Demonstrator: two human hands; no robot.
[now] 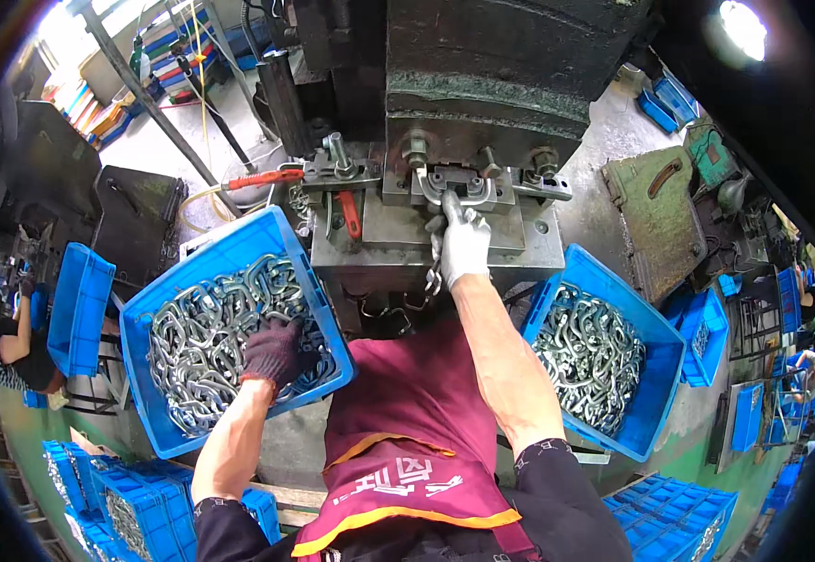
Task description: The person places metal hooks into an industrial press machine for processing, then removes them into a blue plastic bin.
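The left hand (pixel 273 351), in a dark glove, was seen pressed down into the left blue crate (pixel 229 253), its fingers curled among the heaped silver metal hooks (pixel 201 337); whether a single hook was actually gripped could not be told, since the fingertips were buried in the pile. The right hand (pixel 464 245), in a white glove, was stretched forward onto the press die (pixel 445 225), its fingers closed narrow round a bent metal piece (pixel 454 195) seated at the front of the tooling, just beneath the heavy dark press head (pixel 491 84). A short chain (pixel 433 277) was seen hanging beside the right wrist, at the front edge of the die block.

A 2nd blue crate (pixel 655 328) of similar silver hooks was set at the right of the press, near the right forearm but not touched by it. 2 red-handled tools (pixel 267 178) were laid on the left part of the die bed, well apart from either hand. A maroon apron (pixel 407 412) with orange trim was worn over the body between the 2 forearms. Stacks of smaller blue bins (pixel 117 506) were noted on the floor at lower left. Another person (pixel 14 342) in a striped top was glimpsed at the far left edge, behind an upright blue crate.
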